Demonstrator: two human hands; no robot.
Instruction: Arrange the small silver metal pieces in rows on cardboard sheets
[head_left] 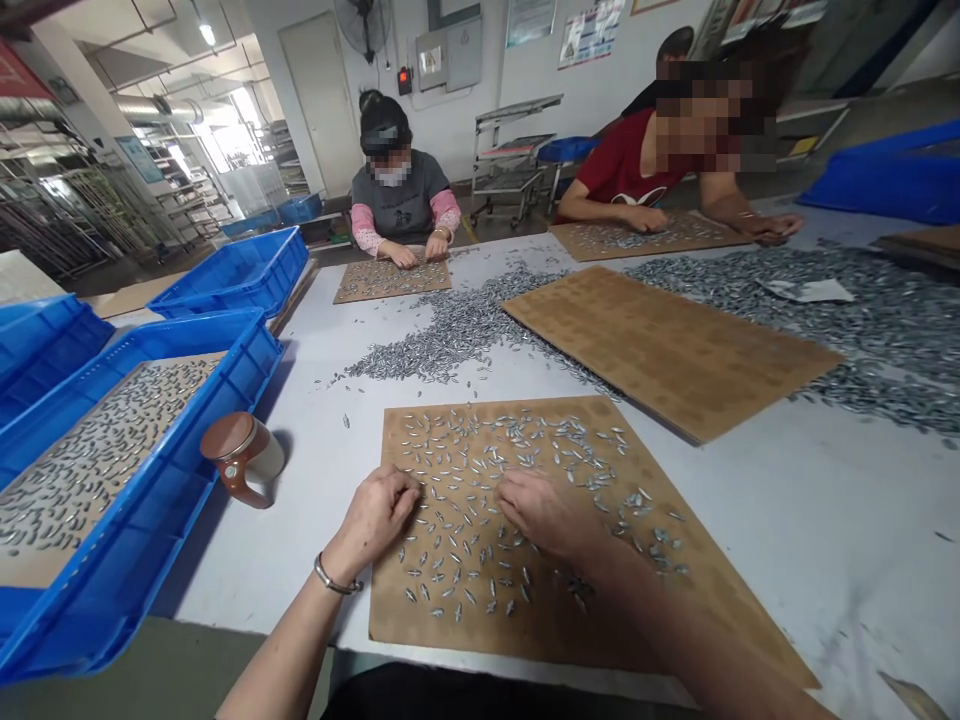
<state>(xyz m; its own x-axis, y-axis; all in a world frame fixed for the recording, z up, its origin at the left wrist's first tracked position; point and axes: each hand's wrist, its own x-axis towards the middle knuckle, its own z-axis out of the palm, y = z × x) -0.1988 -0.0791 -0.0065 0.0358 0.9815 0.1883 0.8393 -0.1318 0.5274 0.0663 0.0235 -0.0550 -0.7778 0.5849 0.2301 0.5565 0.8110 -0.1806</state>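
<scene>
A brown board (450, 630) lies in front of me, scattered with small silvery metal pieces (491, 585). At the board's left edge is my left hand (381, 510), a metal bracelet on its wrist. Its fingers are curled together, and what they pinch, if anything, is too small to make out. My right hand (544, 512) rests over the middle of the board with bent fingers pressed together among the pieces. Its fingertips are partly hidden, so anything held there cannot be made out.
Beyond the board lies a heap of metal pieces (435, 335), beside a stacked brown board (675, 350). On the left are a lidded mug (244, 455) and a blue crate (172, 450). Two people work at boards across the table (315, 370); another is behind.
</scene>
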